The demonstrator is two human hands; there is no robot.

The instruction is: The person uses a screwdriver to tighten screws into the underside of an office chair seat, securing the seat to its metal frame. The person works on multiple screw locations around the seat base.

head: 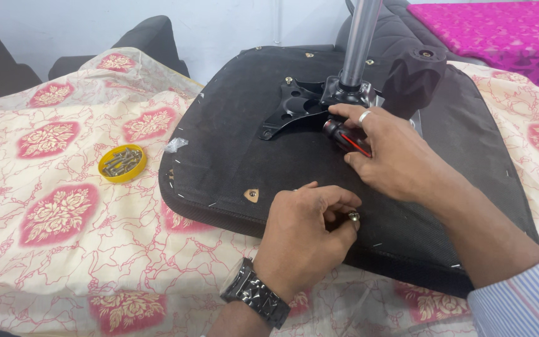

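An upturned chair seat [232,156] lies bottom-up across a cream cloth [63,249] patterned with pink flowers, and both hands are on it. The seat is a broad, rounded slab covered in black fabric, with small staples glinting along its near edge and triangular brass-coloured fittings [251,195] dotted around it. Near its far middle sits a black metal plate [291,106], and a grey metal column [360,40] rises out of it. The right hand [391,156], a ring on 1 finger, is closed around a screwdriver [345,137] with a black and red handle, its tip pointing in at the plate just beside the column's foot. The left hand [304,240], a dark metal watch [256,293] on its wrist, rests at the seat's near edge with fingertips pinched together on a small silver bolt [354,217]. Off to the left, well apart from the seat, a yellow lid [122,163] on the cloth holds a heap of screws.
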